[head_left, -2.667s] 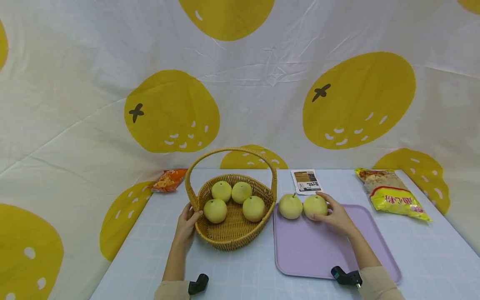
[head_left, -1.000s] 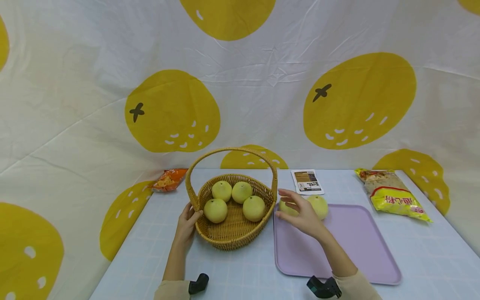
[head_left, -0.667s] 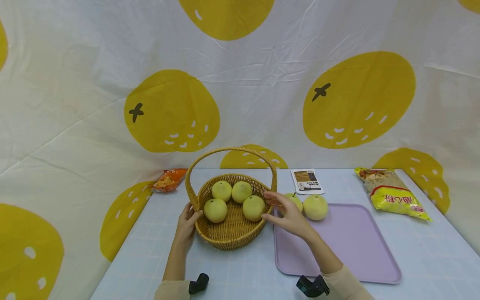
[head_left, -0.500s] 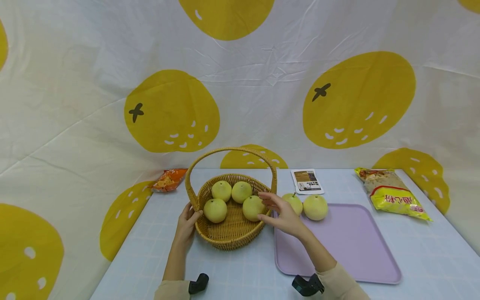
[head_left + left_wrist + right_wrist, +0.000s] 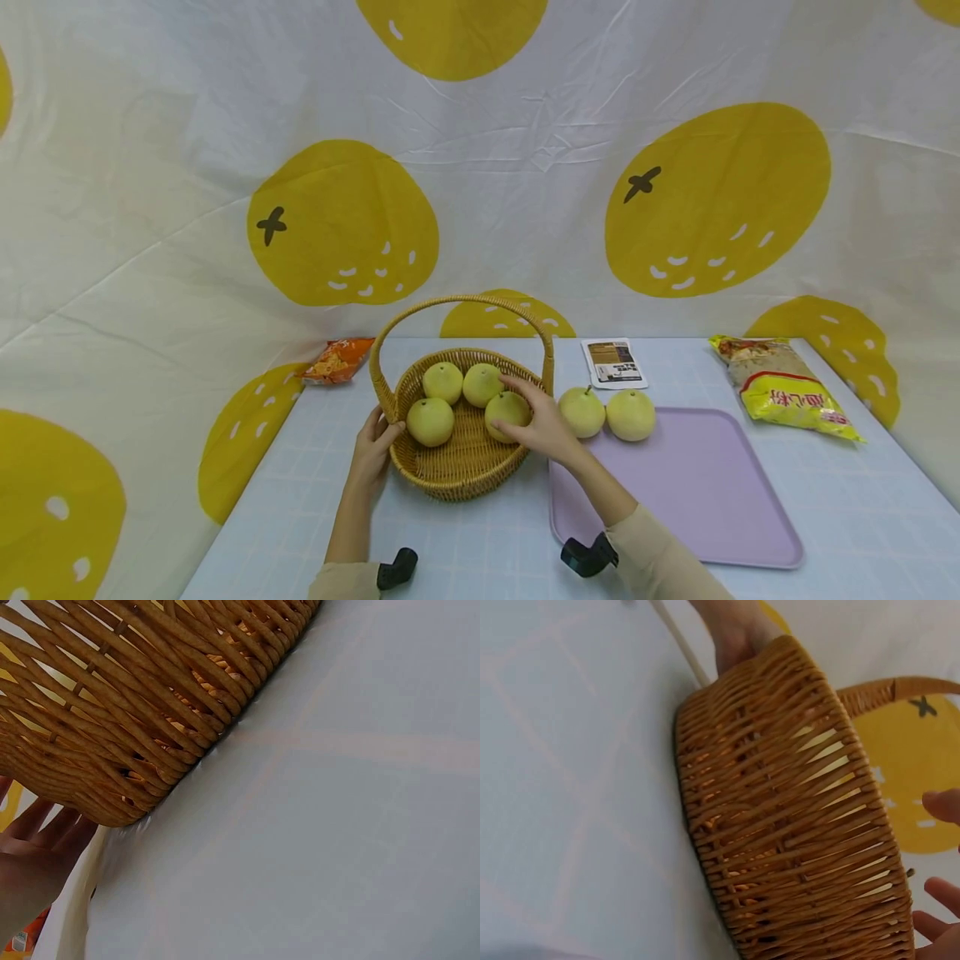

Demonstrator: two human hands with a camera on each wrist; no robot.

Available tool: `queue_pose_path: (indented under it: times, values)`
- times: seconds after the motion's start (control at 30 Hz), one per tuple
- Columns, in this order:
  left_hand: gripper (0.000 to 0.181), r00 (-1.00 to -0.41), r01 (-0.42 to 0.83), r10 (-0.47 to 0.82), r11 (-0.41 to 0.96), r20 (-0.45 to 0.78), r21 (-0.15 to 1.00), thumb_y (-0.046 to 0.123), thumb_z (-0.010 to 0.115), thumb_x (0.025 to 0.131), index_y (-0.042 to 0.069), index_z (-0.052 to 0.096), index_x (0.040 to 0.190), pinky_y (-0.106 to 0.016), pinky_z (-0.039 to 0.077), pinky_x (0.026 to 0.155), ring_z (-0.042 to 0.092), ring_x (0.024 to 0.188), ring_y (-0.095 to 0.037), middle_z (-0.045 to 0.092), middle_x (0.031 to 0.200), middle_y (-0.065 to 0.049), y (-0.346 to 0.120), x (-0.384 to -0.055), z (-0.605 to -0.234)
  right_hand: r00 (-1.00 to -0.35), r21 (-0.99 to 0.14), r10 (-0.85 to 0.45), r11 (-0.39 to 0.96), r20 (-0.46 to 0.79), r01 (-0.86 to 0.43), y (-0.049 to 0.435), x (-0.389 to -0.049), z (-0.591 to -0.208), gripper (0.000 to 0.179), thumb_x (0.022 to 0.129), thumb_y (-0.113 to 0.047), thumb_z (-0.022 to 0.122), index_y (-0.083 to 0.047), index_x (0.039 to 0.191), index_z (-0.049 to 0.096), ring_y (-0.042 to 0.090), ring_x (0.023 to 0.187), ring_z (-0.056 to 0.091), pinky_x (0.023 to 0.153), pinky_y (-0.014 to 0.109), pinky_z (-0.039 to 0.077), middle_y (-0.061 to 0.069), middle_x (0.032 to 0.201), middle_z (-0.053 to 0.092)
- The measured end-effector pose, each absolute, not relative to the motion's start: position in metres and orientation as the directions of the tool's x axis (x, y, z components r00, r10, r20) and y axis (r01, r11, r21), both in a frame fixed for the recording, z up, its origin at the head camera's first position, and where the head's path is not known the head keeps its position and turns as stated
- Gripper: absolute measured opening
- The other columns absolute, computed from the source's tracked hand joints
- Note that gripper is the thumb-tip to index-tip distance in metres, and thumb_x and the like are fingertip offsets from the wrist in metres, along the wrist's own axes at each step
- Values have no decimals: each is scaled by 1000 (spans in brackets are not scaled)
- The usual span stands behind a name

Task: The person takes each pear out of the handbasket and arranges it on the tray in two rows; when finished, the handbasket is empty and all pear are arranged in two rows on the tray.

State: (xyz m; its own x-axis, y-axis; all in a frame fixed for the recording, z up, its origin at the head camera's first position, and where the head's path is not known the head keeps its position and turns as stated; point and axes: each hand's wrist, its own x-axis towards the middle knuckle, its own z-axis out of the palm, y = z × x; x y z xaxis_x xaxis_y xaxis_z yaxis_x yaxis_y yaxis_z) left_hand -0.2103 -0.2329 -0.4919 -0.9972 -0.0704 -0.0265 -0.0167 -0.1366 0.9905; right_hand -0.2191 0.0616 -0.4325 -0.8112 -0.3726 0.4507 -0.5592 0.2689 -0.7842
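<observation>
My left hand [image 5: 372, 448] holds the left side of the wicker basket [image 5: 457, 485], thumb at its rim; in the left wrist view its fingers [image 5: 56, 832] reach behind the woven wall. Several round yellow-green pears lie in the basket. Over its right rim, my right hand [image 5: 543, 423] is spread around the front right pear [image 5: 506, 414], thumb on the near side and fingers beyond it. A firm hold on the pear does not show. Two more pears, one with a stem [image 5: 581, 412] and one beside it [image 5: 631, 415], sit on the lilac tray [image 5: 675, 492].
An orange snack bag [image 5: 339, 361] lies behind the basket on the left. A white and brown packet [image 5: 614, 363] lies behind the tray. At the far right is a yellow food bag [image 5: 787, 392]. The basket's arched handle [image 5: 465, 298] stands up over the pears.
My right hand has let go of the pear at the tray's back edge and moved left over the rim to a pear in the basket. The left hand and basket have stayed put.
</observation>
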Motion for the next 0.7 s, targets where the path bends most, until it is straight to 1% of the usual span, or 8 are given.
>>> queue_pose_path:
  times: [0.13,0.27,0.37,0.53,0.7]
  values:
    - [69,-997,-18,-67,-141,-28,990,9,55,93,8,17,151,-22,44,91,35,132,-33,26,150,-22,-233,-210,-491,-820,-762,-354,327,450,-559,56,-224,-437,64,77,-11,76,4,133,48,35,125,45,104,49,35,18,134,51]
    - [70,-997,-17,-68,-135,-26,991,9,55,92,8,16,151,-24,43,93,34,132,-34,25,150,-23,-233,-210,-491,-820,-746,-342,352,459,-565,53,-228,-438,63,76,-13,76,4,131,49,36,124,46,102,51,36,19,133,52]
    - [71,-997,-10,-70,-128,-19,992,10,56,92,8,16,151,-23,44,92,34,132,-34,25,150,-24,-233,-209,-492,-827,-753,-339,355,448,-553,51,-232,-436,63,76,-14,76,3,131,50,37,123,46,102,52,36,20,132,52]
    - [71,-997,1,-78,-129,-9,992,11,57,92,7,17,150,-19,45,88,34,132,-36,27,149,-24,-232,-208,-492,-853,-784,-349,361,389,-505,50,-239,-435,65,78,-17,76,2,134,48,37,126,43,104,52,33,20,136,49]
    - [71,-997,-3,-76,-134,-13,991,10,56,92,7,17,151,-20,45,89,35,132,-34,26,149,-23,-232,-208,-492,-866,-789,-371,391,336,-473,49,-245,-432,68,78,-17,76,2,136,46,38,127,42,103,52,34,21,137,47]
